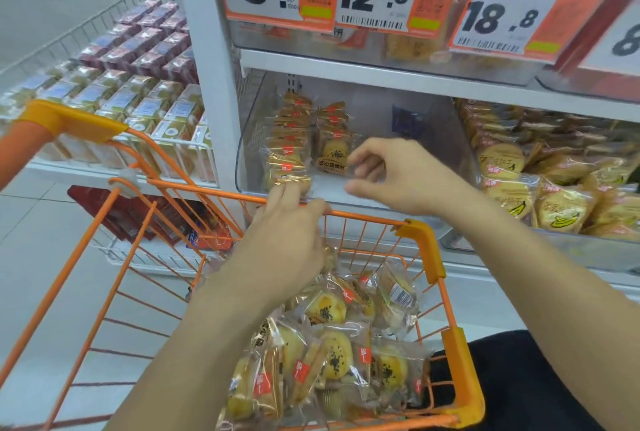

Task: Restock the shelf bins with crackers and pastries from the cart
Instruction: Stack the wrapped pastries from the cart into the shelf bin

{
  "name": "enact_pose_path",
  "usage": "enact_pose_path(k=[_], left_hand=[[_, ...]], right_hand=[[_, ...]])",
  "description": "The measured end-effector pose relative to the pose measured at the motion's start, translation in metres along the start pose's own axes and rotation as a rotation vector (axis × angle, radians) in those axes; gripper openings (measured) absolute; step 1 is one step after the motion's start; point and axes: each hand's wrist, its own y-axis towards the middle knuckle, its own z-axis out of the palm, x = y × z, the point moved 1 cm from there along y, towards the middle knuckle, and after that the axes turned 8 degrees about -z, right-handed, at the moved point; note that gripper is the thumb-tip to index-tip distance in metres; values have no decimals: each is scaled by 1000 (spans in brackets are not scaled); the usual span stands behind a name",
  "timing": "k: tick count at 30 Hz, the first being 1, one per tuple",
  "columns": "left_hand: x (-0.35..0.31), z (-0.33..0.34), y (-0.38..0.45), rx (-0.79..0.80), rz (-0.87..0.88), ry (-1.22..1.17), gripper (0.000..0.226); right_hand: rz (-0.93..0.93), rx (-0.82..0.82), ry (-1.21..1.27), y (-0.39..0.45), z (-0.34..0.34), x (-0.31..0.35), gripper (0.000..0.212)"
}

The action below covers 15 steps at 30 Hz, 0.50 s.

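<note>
Reaching over the orange wire cart (420, 233), my left hand (287, 243) hangs loose-fingered while my right hand (394, 174) pinches a clear-wrapped yellow pastry (332, 156) in the clear plastic shelf bin (446, 139).

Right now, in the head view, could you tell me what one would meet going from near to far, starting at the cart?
Wrapped pastries in the cart → left hand at the cart's front rim → right hand at the bin's mouth → pastry rows in the clear bin → blue packet at the back.
</note>
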Motion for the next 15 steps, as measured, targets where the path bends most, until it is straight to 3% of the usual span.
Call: enact_pose_path(k=[2,4,7,10,15], left_hand=[[2,-4,-6,7,-33,12,34],[5,0,-12,120,-96,85,29],[15,15,-12,253,-190,155,25],[21,29,-2,225,-217,210,33],[20,50,14,259,-170,338,37]], right_hand=[[-99,-1,190,-33,15,13,18],[-154,163,247,-55,38,16,16],[-209,375,-27,-64,75,2,33],[-128,496,-190,-65,93,-5,49],[-120,553,-190,-56,101,-3,26]])
